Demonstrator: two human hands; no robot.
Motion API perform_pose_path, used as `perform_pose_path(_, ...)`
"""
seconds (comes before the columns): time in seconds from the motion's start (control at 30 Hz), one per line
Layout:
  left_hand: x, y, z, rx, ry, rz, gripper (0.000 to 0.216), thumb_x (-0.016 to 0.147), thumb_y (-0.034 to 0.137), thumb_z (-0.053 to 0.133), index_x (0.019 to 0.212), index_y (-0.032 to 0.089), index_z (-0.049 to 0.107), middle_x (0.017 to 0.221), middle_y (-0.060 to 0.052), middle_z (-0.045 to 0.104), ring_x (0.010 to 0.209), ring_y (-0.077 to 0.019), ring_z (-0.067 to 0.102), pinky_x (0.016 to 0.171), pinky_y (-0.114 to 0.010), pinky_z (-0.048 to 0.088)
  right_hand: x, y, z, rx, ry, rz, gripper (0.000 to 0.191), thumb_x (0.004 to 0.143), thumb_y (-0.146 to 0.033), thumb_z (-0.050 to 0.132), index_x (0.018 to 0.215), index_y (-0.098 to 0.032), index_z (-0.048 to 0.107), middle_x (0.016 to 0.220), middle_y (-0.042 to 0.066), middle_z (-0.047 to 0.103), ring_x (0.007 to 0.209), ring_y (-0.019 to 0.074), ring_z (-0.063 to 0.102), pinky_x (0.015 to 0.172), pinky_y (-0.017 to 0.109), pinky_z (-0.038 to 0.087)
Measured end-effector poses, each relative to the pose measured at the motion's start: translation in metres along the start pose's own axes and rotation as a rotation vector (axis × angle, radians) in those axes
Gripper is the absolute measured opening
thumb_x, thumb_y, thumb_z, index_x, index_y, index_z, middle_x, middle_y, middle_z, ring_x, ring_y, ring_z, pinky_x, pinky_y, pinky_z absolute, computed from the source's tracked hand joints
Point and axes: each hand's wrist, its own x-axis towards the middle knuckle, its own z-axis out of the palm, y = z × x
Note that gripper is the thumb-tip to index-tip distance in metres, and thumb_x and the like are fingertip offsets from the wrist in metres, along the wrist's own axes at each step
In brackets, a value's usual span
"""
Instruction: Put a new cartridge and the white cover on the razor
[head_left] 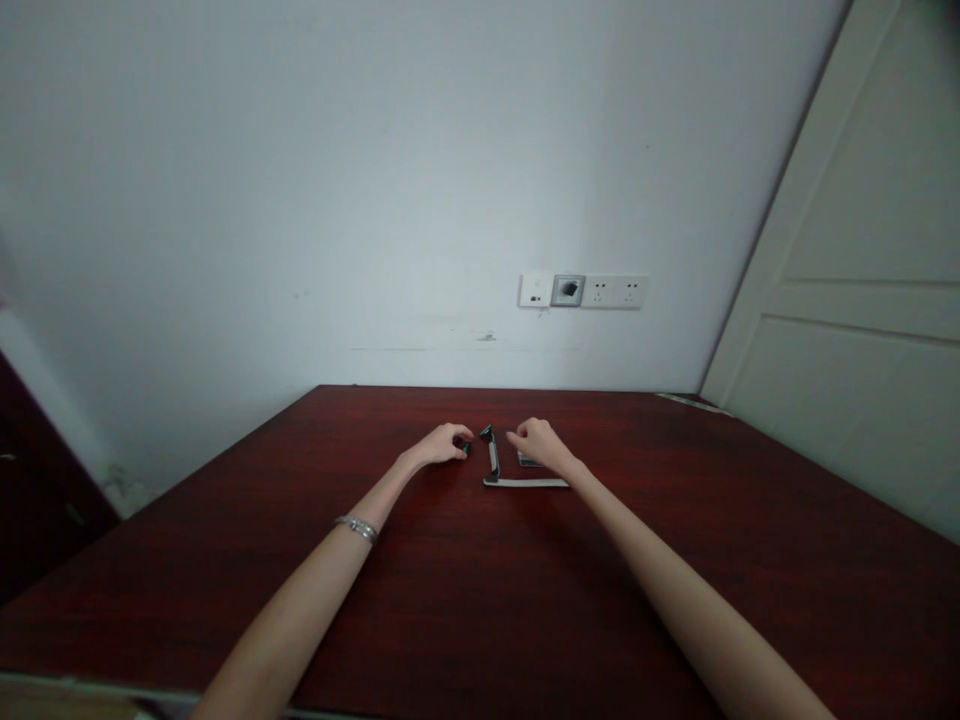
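Both my arms reach out over a dark red wooden table (675,560). My left hand (444,443) rests on the table with its fingers curled around a small dark object (466,449) that I cannot make out. My right hand (538,443) is closed in a pinch just right of an L-shaped stand (495,468) with a dark upright arm and a pale flat base. A small flat grey thing (527,461) lies under my right hand, mostly hidden. A silver bracelet (358,527) sits on my left wrist.
A white wall rises behind the table, with a row of sockets and switches (583,291). A pale door (862,300) stands at the right. Dark furniture (37,490) is at the far left.
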Motion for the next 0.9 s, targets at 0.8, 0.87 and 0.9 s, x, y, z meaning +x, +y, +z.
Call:
perform_pose_path(0.8,-0.008,0.072,0.012,0.091,0.224,0.350,0.064,0.071,0.017,0.060,0.128,0.021,0.032,0.117,-0.009,0.058,0.109,-0.0214,0.052,0.094,-0.034,0.037,-0.002,0.008,0.006,0.851,-0.039,0.197,0.031,0.069,-0.039,0.060,0.082,-0.012,0.068,0.056,0.000,0.055,0.044,0.0055,0.040,0.036,0.015,0.030)
perform_pose_path(0.87,-0.008,0.074,0.013,0.104,0.220,0.354,0.063,0.071,0.017,0.060,0.128,0.021,0.032,0.117,-0.009,0.058,0.110,-0.0217,0.052,0.095,-0.034,0.036,-0.003,0.005,0.004,0.854,-0.046,0.202,0.030,0.069,-0.038,0.060,0.081,-0.012,0.068,0.051,-0.002,0.051,0.043,0.0055,0.039,0.037,0.015,0.030)
perform_pose_path(0.9,-0.008,0.075,0.013,0.109,0.216,0.355,0.063,0.072,0.017,0.060,0.128,0.021,0.033,0.117,-0.009,0.058,0.110,-0.0218,0.051,0.095,-0.034,0.036,-0.004,0.003,0.003,0.853,-0.057,0.207,0.030,0.069,-0.039,0.061,0.080,-0.012,0.068,0.049,-0.003,0.049,0.042,0.0055,0.039,0.037,0.015,0.030)
